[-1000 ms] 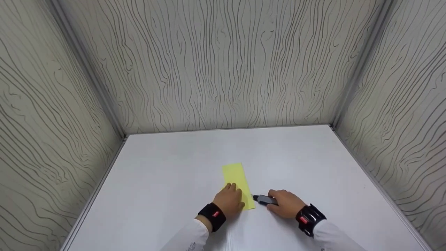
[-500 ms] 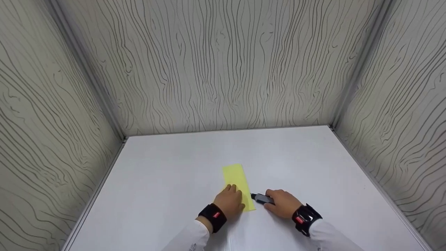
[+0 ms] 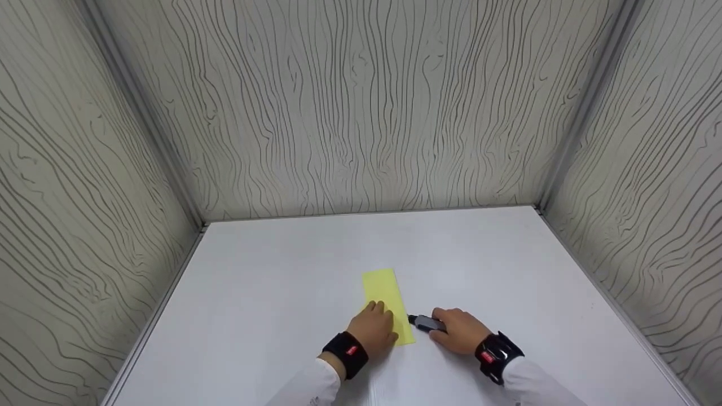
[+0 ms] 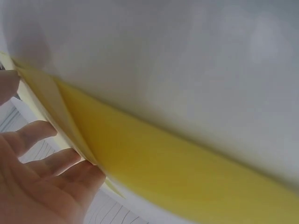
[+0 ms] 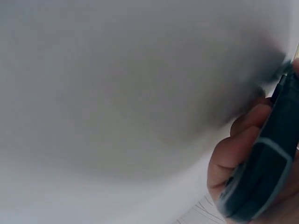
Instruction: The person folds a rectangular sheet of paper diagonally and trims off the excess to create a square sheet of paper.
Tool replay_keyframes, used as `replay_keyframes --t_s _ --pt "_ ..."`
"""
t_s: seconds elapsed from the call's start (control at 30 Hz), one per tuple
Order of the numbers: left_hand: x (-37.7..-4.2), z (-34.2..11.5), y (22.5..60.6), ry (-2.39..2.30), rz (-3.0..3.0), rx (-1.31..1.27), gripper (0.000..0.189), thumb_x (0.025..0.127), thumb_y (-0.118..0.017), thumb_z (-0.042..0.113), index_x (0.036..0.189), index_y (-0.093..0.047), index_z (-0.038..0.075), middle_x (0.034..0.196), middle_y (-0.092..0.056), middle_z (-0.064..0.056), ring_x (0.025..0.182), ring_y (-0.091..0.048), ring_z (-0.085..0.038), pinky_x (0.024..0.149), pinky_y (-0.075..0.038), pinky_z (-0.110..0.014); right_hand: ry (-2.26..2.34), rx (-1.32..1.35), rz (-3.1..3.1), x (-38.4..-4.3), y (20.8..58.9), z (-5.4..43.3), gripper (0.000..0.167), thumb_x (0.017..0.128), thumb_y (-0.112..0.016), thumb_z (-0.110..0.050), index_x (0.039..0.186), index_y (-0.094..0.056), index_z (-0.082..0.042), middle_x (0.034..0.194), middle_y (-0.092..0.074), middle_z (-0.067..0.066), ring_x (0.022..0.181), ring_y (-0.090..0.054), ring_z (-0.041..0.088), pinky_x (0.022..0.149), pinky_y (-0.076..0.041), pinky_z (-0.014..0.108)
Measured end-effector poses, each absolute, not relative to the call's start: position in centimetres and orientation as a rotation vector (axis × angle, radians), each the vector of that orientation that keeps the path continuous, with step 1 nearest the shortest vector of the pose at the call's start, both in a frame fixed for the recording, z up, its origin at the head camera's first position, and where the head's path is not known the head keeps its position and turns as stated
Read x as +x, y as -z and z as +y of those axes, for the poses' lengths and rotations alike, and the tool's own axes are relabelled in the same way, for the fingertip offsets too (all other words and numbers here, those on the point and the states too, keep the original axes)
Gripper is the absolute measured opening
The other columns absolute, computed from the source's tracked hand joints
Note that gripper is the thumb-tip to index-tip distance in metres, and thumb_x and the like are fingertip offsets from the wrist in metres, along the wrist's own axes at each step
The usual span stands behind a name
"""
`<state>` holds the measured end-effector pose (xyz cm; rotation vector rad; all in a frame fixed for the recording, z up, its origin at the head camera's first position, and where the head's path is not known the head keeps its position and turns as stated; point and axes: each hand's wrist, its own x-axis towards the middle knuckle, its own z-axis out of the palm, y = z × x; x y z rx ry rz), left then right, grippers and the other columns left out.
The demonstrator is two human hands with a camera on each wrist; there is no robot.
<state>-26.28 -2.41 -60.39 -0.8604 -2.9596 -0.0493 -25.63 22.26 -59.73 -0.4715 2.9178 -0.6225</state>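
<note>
Nothing here can be read. The black wristbands (image 3: 345, 353) each carry a small red tag, but whatever is printed on it is too small to make out. The yellow paper (image 3: 385, 299) is plain, and the dark cutter (image 3: 427, 322) shows no legible brand. The walls (image 3: 361, 113) bear only a wavy grain pattern.

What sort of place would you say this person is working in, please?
Probably a staged recording booth, not a lived-in room: a plain white table boxed in by wood-grain wall panels, with only a yellow paper strip and a dark pen-like tool in use.
</note>
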Motion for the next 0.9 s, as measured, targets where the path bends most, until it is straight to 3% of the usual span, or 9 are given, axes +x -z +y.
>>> replay_keyframes --t_s 0.2,0.63,0.9 --pt "-26.66 -2.48 60.92 0.059 -2.962 -0.866 0.039 0.103 -0.073 0.035 0.124 -0.074 0.003 0.135 -0.070 -0.019 0.135 -0.064 -0.035 0.120 -0.049 -0.040 0.634 -0.453 2.915 -25.83 59.81 22.23 0.016 0.097 -0.078 -0.024 0.106 -0.068 -0.015 0.083 -0.058 -0.003 0.078 -0.051 0.016 0.072 -0.043 0.038" --pt "-26.44 -2.41 60.36 0.093 -3.007 -0.864 0.038 0.104 -0.072 0.036 0.125 -0.072 0.004 0.138 -0.068 -0.019 0.136 -0.064 -0.036 0.118 -0.051 -0.041 0.639 -0.442 2.916 -26.19 59.93 22.05 0.014 0.098 -0.078 -0.024 0.102 -0.067 -0.017 0.082 -0.055 -0.005 0.077 -0.050 0.016 0.071 -0.039 0.035" --pt "-26.36 -2.36 60.46 0.081 -2.952 -0.862 0.033 0.102 -0.074 0.036 0.115 -0.073 0.006 0.124 -0.070 -0.014 0.125 -0.066 -0.033 0.110 -0.056 -0.039 0.622 -0.436 2.919 -26.25 59.60 22.15 0.015 0.097 -0.079 -0.023 0.105 -0.068 -0.015 0.083 -0.057 -0.003 0.079 -0.051 0.017 0.072 -0.041 0.038"
